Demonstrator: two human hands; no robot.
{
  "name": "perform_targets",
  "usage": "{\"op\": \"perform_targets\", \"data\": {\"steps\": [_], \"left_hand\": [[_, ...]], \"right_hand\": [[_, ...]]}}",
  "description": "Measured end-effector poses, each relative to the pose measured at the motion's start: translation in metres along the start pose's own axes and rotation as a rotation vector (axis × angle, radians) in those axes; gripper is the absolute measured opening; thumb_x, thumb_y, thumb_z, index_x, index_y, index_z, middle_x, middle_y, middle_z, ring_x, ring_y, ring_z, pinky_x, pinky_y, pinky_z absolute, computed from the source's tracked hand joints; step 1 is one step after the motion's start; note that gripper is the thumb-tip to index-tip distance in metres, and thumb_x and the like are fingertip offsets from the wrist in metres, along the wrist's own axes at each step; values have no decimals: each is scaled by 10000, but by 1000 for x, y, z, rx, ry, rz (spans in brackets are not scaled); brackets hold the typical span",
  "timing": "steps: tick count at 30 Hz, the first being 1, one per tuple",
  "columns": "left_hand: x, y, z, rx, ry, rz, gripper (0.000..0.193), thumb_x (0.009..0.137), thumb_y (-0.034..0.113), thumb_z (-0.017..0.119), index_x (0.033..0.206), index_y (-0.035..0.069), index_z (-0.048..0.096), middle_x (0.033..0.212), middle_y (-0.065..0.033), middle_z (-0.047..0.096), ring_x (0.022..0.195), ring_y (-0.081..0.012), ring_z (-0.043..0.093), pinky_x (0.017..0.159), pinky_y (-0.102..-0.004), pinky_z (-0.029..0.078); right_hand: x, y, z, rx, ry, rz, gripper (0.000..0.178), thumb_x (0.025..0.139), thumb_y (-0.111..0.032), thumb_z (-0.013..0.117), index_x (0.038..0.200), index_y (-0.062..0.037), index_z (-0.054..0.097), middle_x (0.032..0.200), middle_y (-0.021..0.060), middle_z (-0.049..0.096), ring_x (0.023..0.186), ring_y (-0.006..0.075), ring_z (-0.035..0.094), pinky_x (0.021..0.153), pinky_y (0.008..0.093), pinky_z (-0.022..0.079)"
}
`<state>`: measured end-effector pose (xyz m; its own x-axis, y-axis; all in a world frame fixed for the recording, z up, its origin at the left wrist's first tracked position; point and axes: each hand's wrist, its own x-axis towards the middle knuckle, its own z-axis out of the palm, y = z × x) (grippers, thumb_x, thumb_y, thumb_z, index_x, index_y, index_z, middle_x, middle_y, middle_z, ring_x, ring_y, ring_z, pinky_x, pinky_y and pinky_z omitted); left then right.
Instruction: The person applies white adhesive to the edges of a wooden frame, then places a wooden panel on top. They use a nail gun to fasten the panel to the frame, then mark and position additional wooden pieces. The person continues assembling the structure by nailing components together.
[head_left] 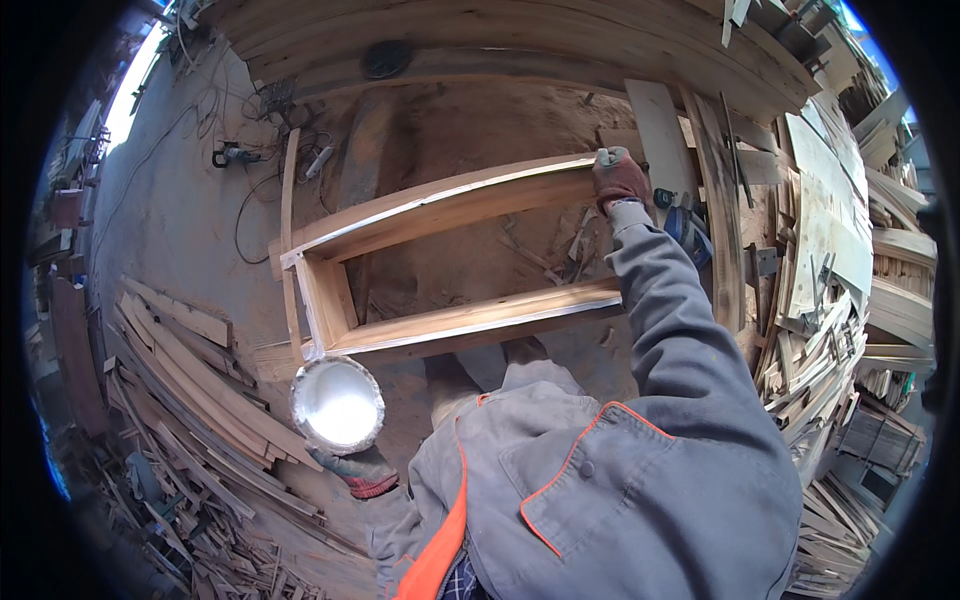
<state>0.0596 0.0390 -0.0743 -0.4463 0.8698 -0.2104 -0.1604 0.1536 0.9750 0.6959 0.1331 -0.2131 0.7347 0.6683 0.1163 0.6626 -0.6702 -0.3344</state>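
Note:
A long wooden frame (440, 322) of boards lies in front of me, with a white coating along the upper edges of its two long sides and left end board. My left hand (362, 472), in a grey and red glove, grips a round tub (340, 405) by its lower side. White, shiny stuff fills the tub, and its rim is crusted. At the right end of the frame's far side is my right hand (620, 180), gloved too and closed over the edge. Whatever sits inside those fingers is hidden.
Long timbers (520, 45) stretch across the back. A blue power tool (688, 235) rests right of the frame, and a green one (236, 155) lies on the floor with cords. Wood strips (210, 390) are heaped at left, more offcuts (815, 340) at right.

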Motion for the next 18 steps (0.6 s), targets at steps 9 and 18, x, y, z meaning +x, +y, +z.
{"op": "perform_targets", "data": {"steps": [9, 18], "left_hand": [[-20, 14, 25, -125, -26, -37, 800, 1034, 649, 418, 1619, 108, 349, 1626, -147, 382, 1458, -359, 428, 1182, -522, 427], [-27, 34, 24, -136, -34, -28, 774, 1038, 613, 441, 1609, 97, 359, 1602, -149, 405, 1433, -359, 444, 1153, -522, 443]], "right_hand": [[-84, -160, 56, 275, -292, -233, 239, 923, -328, 705, 1026, -113, 703, 1005, 143, 747, 942, 356, 739, 792, 475, 584], [2, 4, 6, 466, -110, 297, 338, 915, -385, 717, 1048, -81, 779, 1038, 179, 775, 1017, 383, 741, 876, 469, 586]]}}
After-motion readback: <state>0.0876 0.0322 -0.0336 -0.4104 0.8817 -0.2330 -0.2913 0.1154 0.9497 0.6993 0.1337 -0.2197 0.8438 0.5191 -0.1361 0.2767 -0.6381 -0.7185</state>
